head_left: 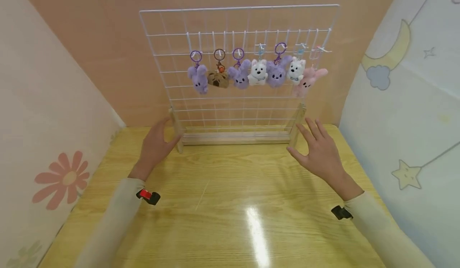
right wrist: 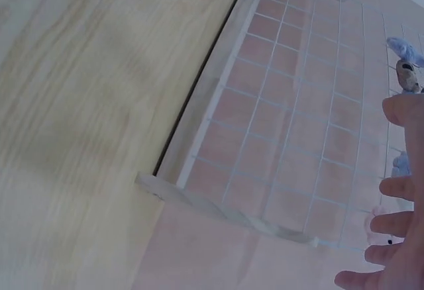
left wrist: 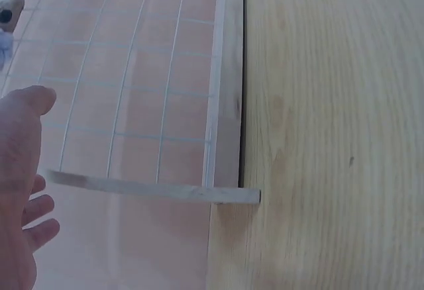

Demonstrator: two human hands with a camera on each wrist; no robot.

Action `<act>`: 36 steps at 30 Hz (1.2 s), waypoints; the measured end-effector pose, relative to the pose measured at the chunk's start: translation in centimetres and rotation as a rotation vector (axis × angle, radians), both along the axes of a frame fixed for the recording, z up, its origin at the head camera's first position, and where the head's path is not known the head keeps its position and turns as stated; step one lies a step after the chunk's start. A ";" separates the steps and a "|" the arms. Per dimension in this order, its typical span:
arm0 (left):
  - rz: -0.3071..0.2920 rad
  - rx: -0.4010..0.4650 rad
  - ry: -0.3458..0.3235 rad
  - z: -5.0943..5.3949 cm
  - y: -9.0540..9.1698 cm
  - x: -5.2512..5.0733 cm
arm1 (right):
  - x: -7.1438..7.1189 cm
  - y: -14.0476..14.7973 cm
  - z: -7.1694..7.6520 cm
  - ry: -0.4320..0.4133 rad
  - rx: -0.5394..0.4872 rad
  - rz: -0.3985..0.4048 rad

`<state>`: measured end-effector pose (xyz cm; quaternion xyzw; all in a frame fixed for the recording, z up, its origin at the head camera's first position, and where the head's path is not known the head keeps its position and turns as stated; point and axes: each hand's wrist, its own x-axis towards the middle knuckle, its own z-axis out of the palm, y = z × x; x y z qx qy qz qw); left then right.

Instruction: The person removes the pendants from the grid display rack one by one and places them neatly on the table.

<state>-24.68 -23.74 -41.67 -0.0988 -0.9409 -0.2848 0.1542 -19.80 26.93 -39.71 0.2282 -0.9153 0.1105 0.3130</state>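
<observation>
We see the wire rack (head_left: 230, 98) upright on the surface (head_left: 215, 204), its wooden feet (head_left: 299, 120) presumably steadying it, and plush keychains (head_left: 258, 72) hung by rings and clips from its hooks. The left hand (head_left: 154, 142) and right hand (head_left: 320, 152) flank it, fingers spread, holding nothing; we cannot tell whether either touches wood. The wrist views crop the plushes.

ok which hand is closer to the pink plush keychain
Right. The right hand is below the pink plush keychain; the left hand is farther, low to its left.
</observation>
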 end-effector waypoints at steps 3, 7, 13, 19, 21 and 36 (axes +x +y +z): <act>0.014 0.041 0.031 0.0 -0.5 -0.9 | -0.2 0.3 0.9 -0.018 -0.058 0.005; 0.007 0.113 0.024 0.0 -1.0 -2.0 | -0.2 0.8 2.4 -0.095 -0.158 -0.025; -0.051 0.193 -0.021 0.1 -1.7 -3.6 | -0.6 1.3 4.9 -0.118 -0.261 -0.050; -0.103 0.264 -0.046 0.4 -2.0 -5.0 | -1.2 2.1 7.2 -0.030 -0.312 -0.064; -0.114 0.285 -0.068 0.5 -2.2 -5.3 | -1.5 2.3 8.0 -0.015 -0.327 -0.077; -0.236 0.265 -0.127 0.8 -2.1 -6.8 | -3.8 3.0 14.1 -0.113 -0.484 -0.165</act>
